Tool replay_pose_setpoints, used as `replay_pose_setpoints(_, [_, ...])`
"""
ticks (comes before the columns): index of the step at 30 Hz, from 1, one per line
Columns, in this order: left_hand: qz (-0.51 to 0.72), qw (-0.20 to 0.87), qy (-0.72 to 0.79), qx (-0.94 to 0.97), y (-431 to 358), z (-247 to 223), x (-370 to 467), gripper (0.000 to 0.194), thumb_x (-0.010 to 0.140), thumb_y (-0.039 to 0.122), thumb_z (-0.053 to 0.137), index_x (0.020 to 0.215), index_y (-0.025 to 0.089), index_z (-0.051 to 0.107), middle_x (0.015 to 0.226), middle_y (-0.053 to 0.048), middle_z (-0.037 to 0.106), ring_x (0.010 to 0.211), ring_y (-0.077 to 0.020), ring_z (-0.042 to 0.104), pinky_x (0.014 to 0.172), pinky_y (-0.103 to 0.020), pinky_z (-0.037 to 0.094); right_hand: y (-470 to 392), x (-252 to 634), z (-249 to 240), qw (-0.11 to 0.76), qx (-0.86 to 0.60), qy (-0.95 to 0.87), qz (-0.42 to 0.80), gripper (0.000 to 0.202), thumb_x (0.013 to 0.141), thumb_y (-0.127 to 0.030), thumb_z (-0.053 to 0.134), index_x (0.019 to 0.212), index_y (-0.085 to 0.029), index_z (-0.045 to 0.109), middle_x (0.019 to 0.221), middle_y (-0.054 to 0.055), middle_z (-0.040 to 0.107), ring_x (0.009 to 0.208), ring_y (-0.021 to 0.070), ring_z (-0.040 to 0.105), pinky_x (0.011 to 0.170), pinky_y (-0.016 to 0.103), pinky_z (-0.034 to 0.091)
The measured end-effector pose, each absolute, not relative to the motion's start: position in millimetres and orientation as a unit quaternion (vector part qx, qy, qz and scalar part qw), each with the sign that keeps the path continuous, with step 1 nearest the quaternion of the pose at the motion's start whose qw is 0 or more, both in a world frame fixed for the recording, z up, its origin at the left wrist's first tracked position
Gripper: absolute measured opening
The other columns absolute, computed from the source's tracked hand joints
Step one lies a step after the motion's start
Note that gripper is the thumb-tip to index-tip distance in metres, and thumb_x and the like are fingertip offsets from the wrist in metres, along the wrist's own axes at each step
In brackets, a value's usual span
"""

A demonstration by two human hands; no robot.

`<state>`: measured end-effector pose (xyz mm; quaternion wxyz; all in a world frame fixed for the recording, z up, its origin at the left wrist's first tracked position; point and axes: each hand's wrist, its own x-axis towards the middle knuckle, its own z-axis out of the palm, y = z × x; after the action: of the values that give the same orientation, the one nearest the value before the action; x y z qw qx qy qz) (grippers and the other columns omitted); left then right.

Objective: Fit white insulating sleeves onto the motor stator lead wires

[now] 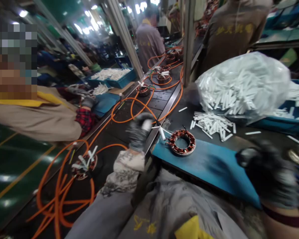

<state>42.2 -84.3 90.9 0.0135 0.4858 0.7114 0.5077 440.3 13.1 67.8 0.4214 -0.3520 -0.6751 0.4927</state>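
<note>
A copper-wound ring point(182, 142) lies on a blue mat point(201, 162) in front of me, with thin leads and white sleeves point(162, 132) at its left side. My left hand point(140, 131), in a dark glove, is left of the ring, over the metal edge of the conveyor; it is blurred, and its grip cannot be made out. At the right end of the mat is my right hand point(269, 169), also gloved and smeared by motion, apart from the ring. Whether it holds anything is unclear.
Loose white tubes point(214, 124) lie behind the mat beside a full plastic bag point(244, 84) and a blue bin point(284, 124). Orange cables point(132, 99) and more wound rings point(84, 166) lie on the conveyor point(109, 132). A co-worker's gloved hand point(88, 101) is at the left; a metal post point(188, 43) stands ahead.
</note>
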Motion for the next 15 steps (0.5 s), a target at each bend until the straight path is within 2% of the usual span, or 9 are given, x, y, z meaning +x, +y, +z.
replay_pose_setpoints(1, [0.516, -0.01, 0.721, 0.462, -79.0, 88.0, 20.5, 0.033, 0.106, 0.025, 0.036, 0.124, 0.016, 0.062, 0.123, -0.01, 0.072, 0.115, -0.0219, 0.066, 0.11, -0.049, 0.053, 7.1, 429.9, 65.0, 0.436, -0.335, -0.666, 0.505, 0.042, 0.1, -0.063, 0.046, 0.129, -0.043, 0.067, 0.076, 0.002, 0.073, 0.063, 0.0238, 0.068, 0.062, 0.041, 0.059])
replay_pose_setpoints(2, [0.516, -0.025, 0.729, 0.45, -72.7, 82.9, 2.2, 0.033, 0.104, 0.02, 0.037, 0.127, 0.015, 0.06, 0.127, -0.011, 0.07, 0.121, -0.0228, 0.063, 0.116, -0.053, 0.047, 1.0, 417.5, 62.1, 0.419, -0.315, -0.679, 0.514, 0.033, 0.099, -0.057, 0.055, 0.124, -0.04, 0.07, 0.081, 0.001, 0.076, 0.069, 0.0232, 0.071, 0.064, 0.038, 0.06])
replay_pose_setpoints(3, [0.506, -0.026, 0.735, 0.452, -66.5, 76.0, -11.3, 0.031, 0.099, 0.017, 0.046, 0.126, 0.014, 0.06, 0.129, -0.011, 0.069, 0.126, -0.0244, 0.06, 0.121, -0.055, 0.042, -4.7, 403.6, 59.5, 0.393, -0.306, -0.712, 0.494, 0.027, 0.096, -0.049, 0.065, 0.12, -0.038, 0.072, 0.087, 0.001, 0.078, 0.074, 0.0219, 0.073, 0.067, 0.036, 0.06])
replay_pose_setpoints(5, [0.473, 0.001, 0.736, 0.484, -56.1, 59.7, -22.6, 0.035, 0.087, 0.015, 0.064, 0.122, 0.016, 0.064, 0.131, -0.01, 0.069, 0.134, -0.0274, 0.057, 0.125, -0.054, 0.038, -13.0, 374.1, 55.1, 0.359, -0.248, -0.791, 0.429, 0.022, 0.097, -0.042, 0.066, 0.116, -0.034, 0.074, 0.097, 0.003, 0.079, 0.084, 0.021, 0.074, 0.076, 0.036, 0.059])
replay_pose_setpoints(7, [0.397, 0.031, 0.73, 0.555, -49.6, 44.7, -17.8, 0.043, 0.08, 0.015, 0.072, 0.123, 0.017, 0.067, 0.139, -0.01, 0.067, 0.141, -0.0298, 0.053, 0.127, -0.05, 0.038, -16.9, 345.8, 50.6, 0.327, -0.179, -0.855, 0.36, 0.029, 0.1, -0.043, 0.061, 0.123, -0.03, 0.073, 0.112, 0.007, 0.077, 0.097, 0.023, 0.072, 0.086, 0.039, 0.057])
replay_pose_setpoints(10, [0.2, 0.024, 0.723, 0.661, -44.5, 34.9, -4.6, 0.042, 0.087, 0.016, 0.066, 0.128, 0.016, 0.067, 0.149, -0.013, 0.061, 0.149, -0.0303, 0.046, 0.129, -0.052, 0.034, -18.1, 312.2, 41.3, 0.268, -0.168, -0.916, 0.248, 0.045, 0.097, -0.044, 0.064, 0.137, -0.023, 0.066, 0.129, 0.015, 0.072, 0.114, 0.0312, 0.067, 0.098, 0.049, 0.052])
replay_pose_setpoints(13, [0.083, 0.023, 0.711, 0.698, -50.7, 46.4, -3.6, 0.03, 0.092, 0.014, 0.058, 0.118, 0.018, 0.072, 0.127, -0.01, 0.074, 0.133, -0.0277, 0.062, 0.127, -0.053, 0.035, -17.3, 299.1, 32.2, 0.19, -0.225, -0.943, 0.157, 0.048, 0.095, -0.037, 0.065, 0.14, -0.02, 0.065, 0.129, 0.018, 0.072, 0.115, 0.0351, 0.065, 0.102, 0.055, 0.045])
replay_pose_setpoints(15, [0.062, 0.046, 0.697, 0.713, -68.3, 65.6, -2.3, 0.023, 0.093, 0.017, 0.06, 0.111, 0.02, 0.075, 0.108, -0.006, 0.079, 0.111, -0.0242, 0.073, 0.115, -0.047, 0.05, -12.8, 304.8, 29.9, 0.176, -0.227, -0.949, 0.129, 0.044, 0.094, -0.031, 0.062, 0.136, -0.02, 0.068, 0.128, 0.017, 0.073, 0.114, 0.0341, 0.065, 0.104, 0.055, 0.043])
